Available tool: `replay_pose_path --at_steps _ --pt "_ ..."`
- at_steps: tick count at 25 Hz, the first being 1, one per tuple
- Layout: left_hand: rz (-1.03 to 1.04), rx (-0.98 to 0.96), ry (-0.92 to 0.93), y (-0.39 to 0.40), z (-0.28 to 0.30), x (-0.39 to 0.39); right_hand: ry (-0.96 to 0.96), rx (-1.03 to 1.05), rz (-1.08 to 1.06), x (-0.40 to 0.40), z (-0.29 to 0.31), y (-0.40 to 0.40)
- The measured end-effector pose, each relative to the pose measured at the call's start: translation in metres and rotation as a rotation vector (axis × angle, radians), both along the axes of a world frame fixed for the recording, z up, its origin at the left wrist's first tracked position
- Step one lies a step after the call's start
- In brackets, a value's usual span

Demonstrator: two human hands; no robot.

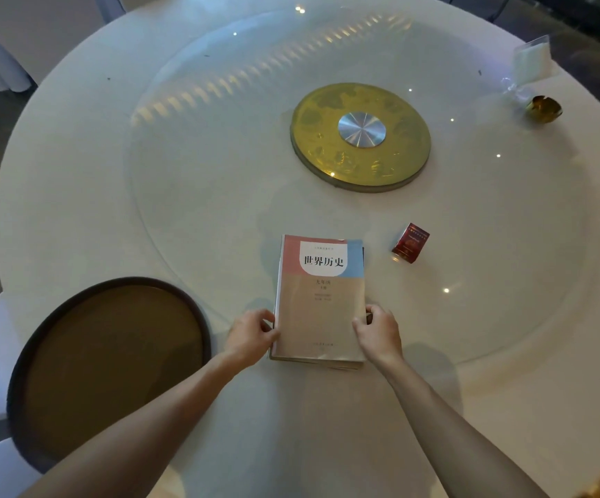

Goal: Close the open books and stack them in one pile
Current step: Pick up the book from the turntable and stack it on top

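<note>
A pile of closed books (320, 303) lies on the white round table (75, 181), near its front edge. The top book has a tan cover with a pink and blue band and black characters. Edges of other books show beneath it at the bottom and right. My left hand (251, 334) grips the pile's left edge near the lower corner. My right hand (377, 330) grips the right edge at the same height, fingers curled over the side.
A round brown tray (111, 361) sits to the left of the pile. A small red box (410, 243) stands to the right. A gold turntable hub (361, 136) lies at the table's centre under the glass disc. A gold cup (544, 108) and plastic wrapping are at far right.
</note>
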State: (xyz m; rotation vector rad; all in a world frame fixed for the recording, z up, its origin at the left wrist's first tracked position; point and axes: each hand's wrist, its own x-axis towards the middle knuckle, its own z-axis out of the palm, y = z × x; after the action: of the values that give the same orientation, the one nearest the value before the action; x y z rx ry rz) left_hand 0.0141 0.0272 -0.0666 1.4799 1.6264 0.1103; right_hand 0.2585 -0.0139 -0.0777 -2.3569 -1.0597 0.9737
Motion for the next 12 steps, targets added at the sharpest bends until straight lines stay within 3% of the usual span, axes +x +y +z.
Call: replay_pose_path --at_steps 4,12 --pt "-0.024 0.071 0.033 -0.002 0.002 0.003 -0.06 -0.049 0.046 0.002 -0.003 -0.004" --pt "-0.003 -0.076 0.009 0.004 -0.004 -0.001 -0.051 -0.115 0.09 0.004 -0.01 -0.014"
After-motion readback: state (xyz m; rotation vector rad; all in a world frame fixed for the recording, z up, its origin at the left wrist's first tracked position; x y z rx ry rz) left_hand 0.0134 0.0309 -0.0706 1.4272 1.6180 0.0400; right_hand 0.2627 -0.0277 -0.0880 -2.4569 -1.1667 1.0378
